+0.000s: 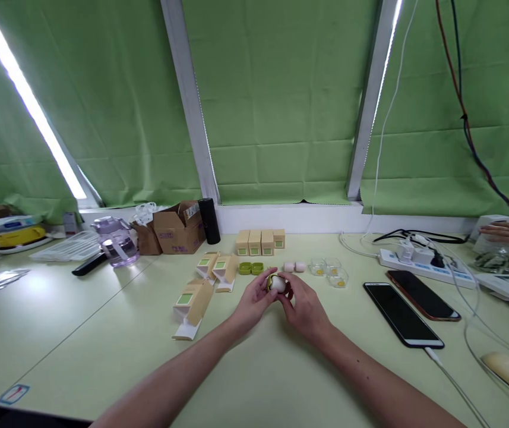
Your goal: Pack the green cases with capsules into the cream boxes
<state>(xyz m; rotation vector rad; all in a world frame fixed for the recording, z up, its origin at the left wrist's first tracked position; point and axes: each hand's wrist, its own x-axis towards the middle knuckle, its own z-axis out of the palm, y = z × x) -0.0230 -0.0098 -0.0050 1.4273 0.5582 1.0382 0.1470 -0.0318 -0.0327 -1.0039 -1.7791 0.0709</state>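
Small ball [277, 284] pinched between both hands.
L hand [253, 304] grips its left, R hand [306, 310] its right, both equally near; green lids [250, 268] just behind.

Worktop [80, 333], pale green, bearing:
- four closed tan boxes [261, 242], one row
- opened cardboard carton [178, 229]
- black cylinder [209, 221], upright beside carton
- purple-tinted jug [116, 241]
- two phones [403, 314], side by side
- white power strip [414, 264]

The left forearm [178, 380] and right forearm [379, 386] are bare and slender up to the picture's lower edge, the right one marked with small dark specks, each ending in a bare hand, left hand [254, 300] and right hand [305, 309].
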